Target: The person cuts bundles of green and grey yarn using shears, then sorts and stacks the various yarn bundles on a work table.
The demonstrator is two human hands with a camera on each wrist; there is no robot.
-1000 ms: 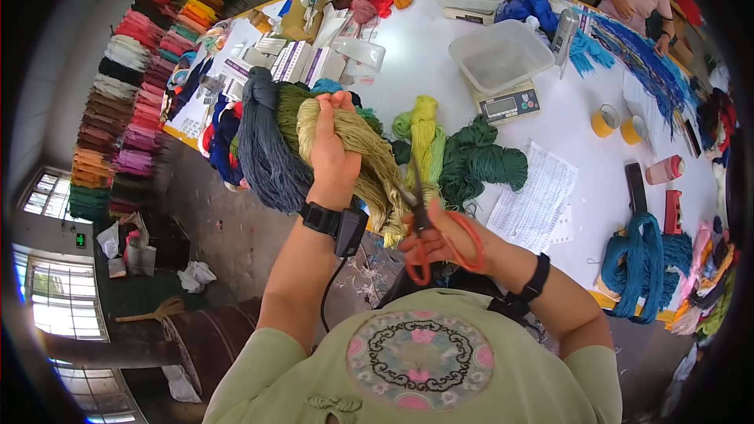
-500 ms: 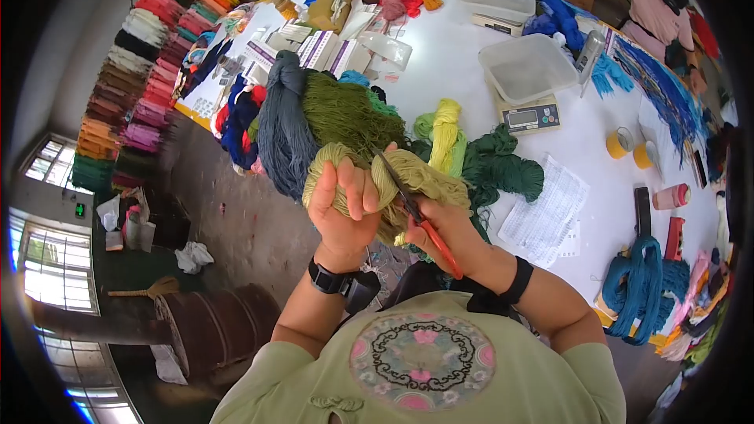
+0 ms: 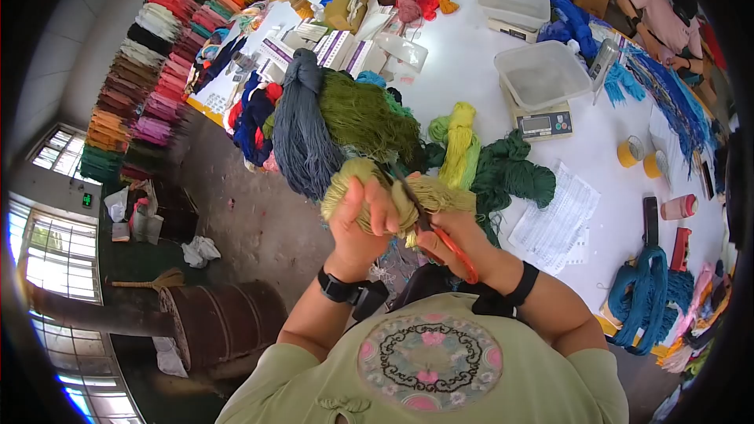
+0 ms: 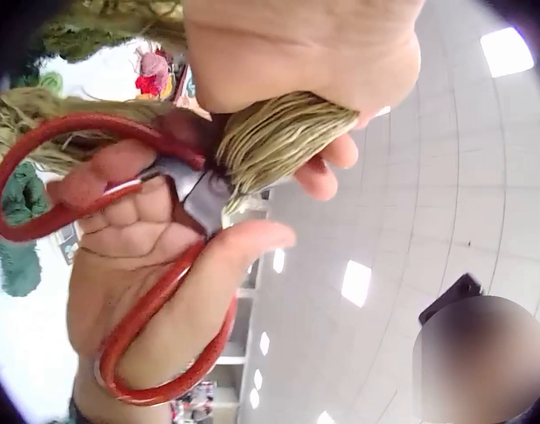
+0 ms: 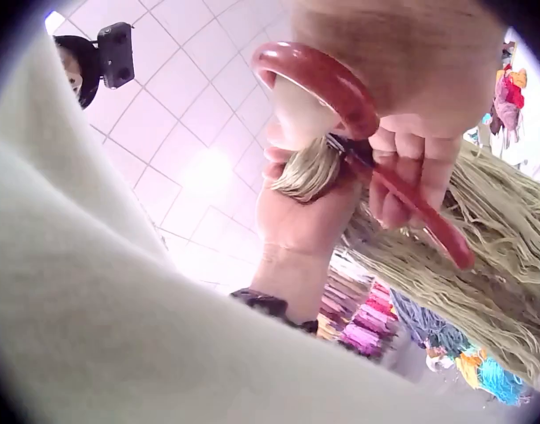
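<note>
A pale olive yarn skein (image 3: 444, 192) is bunched between both hands above the table's near edge. My left hand (image 3: 363, 224) grips it, fingers curled round a bundle whose end (image 4: 283, 141) sticks out of the fist in the left wrist view. My right hand (image 3: 463, 237) holds red-handled scissors (image 3: 454, 254), with the thumb through one handle loop. Their dark blades point up and left across the yarn, next to the left fist. In the right wrist view the scissors' pivot (image 5: 345, 150) lies close against the bundle, and long strands hang beside it.
Grey-blue (image 3: 302, 133) and dark olive (image 3: 369, 122) skeins lie at the table's near left edge. Yellow (image 3: 459, 145) and dark green (image 3: 514, 173) skeins lie ahead. Right of them are a printed sheet (image 3: 554, 220) and a scale (image 3: 543, 124) bearing a plastic tub (image 3: 542, 74).
The left hand has drawn the pale olive skein down off the other skeins and bunched it. The right hand has brought the scissors up against it. Over the last half second the hands barely moved.
</note>
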